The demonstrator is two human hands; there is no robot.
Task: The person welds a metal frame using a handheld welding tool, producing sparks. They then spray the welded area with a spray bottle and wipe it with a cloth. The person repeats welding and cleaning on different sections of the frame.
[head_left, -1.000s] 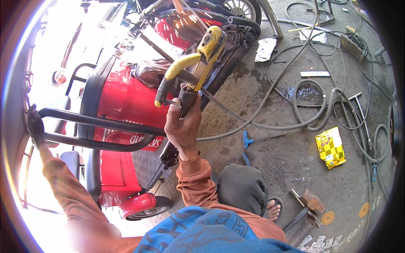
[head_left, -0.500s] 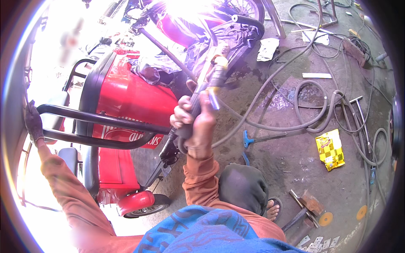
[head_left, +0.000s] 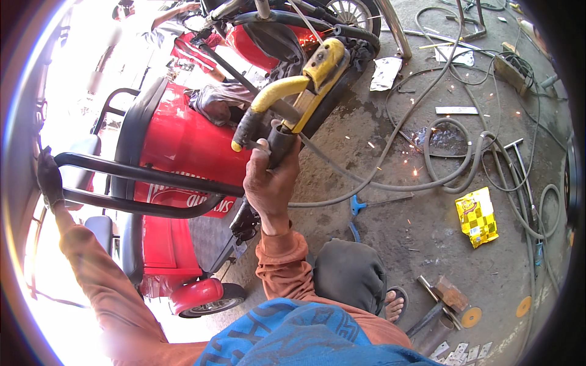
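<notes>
Your right hand [head_left: 271,180] wraps the dark handle of the welding clamp [head_left: 328,64], out beyond your knee [head_left: 350,277], probably keeping skin clear of the thin rod [head_left: 305,21]. Your gloved left hand [head_left: 50,178] sits beside the black bars [head_left: 146,175], perhaps bracing; whether its fingers grip, I can't tell.

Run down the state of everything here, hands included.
Right hand: closed around holder
Holder: held, rod attached
Rod: jutting from holder's tip
Left hand: gloved, grip unclear
Cable: looped, slack
Sparks: glowing, scattered
Packet: lying flat; open or sealed, unclear
Hammer: lying down, unheld
</notes>
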